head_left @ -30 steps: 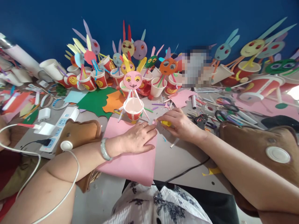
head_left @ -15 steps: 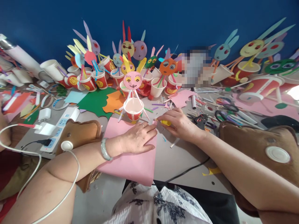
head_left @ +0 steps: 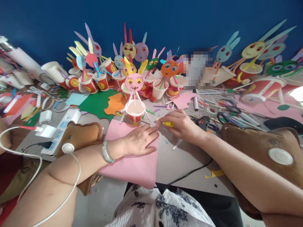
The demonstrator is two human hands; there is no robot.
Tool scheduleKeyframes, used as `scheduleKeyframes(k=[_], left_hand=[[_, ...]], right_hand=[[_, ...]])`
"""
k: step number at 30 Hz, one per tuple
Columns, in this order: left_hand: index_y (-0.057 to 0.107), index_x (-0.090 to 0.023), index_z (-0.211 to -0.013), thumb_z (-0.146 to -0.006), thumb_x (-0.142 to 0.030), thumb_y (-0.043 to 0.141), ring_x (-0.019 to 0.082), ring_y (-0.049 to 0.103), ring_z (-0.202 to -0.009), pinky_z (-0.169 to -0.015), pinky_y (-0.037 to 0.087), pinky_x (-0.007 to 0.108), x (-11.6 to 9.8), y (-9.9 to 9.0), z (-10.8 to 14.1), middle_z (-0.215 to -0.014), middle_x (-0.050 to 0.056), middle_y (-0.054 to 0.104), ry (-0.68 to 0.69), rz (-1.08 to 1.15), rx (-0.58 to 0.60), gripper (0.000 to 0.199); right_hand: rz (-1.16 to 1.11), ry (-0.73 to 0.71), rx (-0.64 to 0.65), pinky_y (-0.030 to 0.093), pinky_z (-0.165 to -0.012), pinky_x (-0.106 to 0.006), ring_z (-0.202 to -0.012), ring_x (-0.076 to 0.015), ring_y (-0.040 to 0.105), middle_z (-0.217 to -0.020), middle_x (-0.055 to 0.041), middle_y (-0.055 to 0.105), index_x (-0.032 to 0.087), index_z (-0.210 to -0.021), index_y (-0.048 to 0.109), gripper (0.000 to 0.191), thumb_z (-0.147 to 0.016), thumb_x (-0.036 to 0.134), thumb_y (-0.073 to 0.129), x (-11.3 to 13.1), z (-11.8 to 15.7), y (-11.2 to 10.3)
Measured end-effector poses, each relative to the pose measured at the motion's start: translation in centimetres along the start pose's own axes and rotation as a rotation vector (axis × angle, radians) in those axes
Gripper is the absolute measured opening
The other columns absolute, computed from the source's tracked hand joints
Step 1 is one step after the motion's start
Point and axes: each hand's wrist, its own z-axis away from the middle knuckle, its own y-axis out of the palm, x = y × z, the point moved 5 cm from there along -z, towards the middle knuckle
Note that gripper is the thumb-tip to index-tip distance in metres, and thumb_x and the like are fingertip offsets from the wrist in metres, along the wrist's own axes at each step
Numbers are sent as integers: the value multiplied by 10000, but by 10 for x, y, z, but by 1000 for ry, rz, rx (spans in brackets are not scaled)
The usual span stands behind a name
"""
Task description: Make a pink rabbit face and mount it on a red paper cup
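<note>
My left hand (head_left: 142, 139) lies over the pink paper (head_left: 132, 167), its fingers spread and pointing right, one fingertip at a small pink piece (head_left: 156, 124). Close on the right, my right hand (head_left: 181, 125) has its fingers round a yellow object (head_left: 168, 124), whose end pokes out by the pink piece. Just beyond my left hand stands a paper cup (head_left: 135, 110) with white and pink paper strips holding up a pink face disc (head_left: 134, 82) with yellow ears.
Cups with coloured paper figures (head_left: 169, 67) line the blue wall. Brown pouches (head_left: 260, 151) flank my arms. A power strip (head_left: 62, 129) lies left; scissors (head_left: 226, 117) and pens lie right. A black cable (head_left: 189, 172) crosses the table's front.
</note>
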Motion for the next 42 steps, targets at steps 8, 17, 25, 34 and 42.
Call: scheduleKeyframes(k=[8, 17, 25, 34, 42], left_hand=[[622, -144, -1166, -938, -406, 631, 317, 565, -1150, -999, 470, 486, 1, 1, 0, -1445, 176, 562, 7, 34, -24, 348], [616, -131, -1175, -954, -398, 605, 325, 564, -1173, -1012, 468, 475, 0, -2, 0, -1453, 178, 561, 8, 2, 10, 346], [612, -149, -1190, -931, -401, 640, 333, 553, -1213, -1027, 455, 499, 1, 1, 0, -1509, 184, 515, -1, 19, -21, 363], [623, -132, -1162, -941, -392, 629, 320, 566, -1158, -1010, 460, 478, 0, 0, -1, -1452, 182, 555, -1, 19, 4, 342], [618, -113, -1205, -958, -415, 609, 334, 552, -1198, -1035, 458, 473, -1, -1, 0, -1490, 179, 541, 2, -9, 30, 391]], right_hand=[[-88, -17, 93, 485, -841, -387, -865, -220, 705, -938, -77, 769, 223, -1095, 722, 194, -982, 263, 569, -1, 0, 2], [-101, 21, 45, 481, -882, -387, -906, -220, 715, -986, -73, 780, 235, -1094, 728, 179, -982, 288, 599, -5, 0, -7], [-28, -4, 41, 477, -890, -403, -926, -235, 712, -994, -91, 770, 231, -1113, 735, 216, -995, 271, 559, -4, 1, 4], [-90, 1, 114, 479, -879, -390, -920, -227, 709, -978, -79, 772, 221, -1117, 720, 205, -983, 247, 567, -5, 1, 6], [-122, 90, -10, 466, -929, -424, -968, -250, 724, -1043, -72, 793, 252, -1104, 711, 174, -966, 299, 617, -5, -1, -16]])
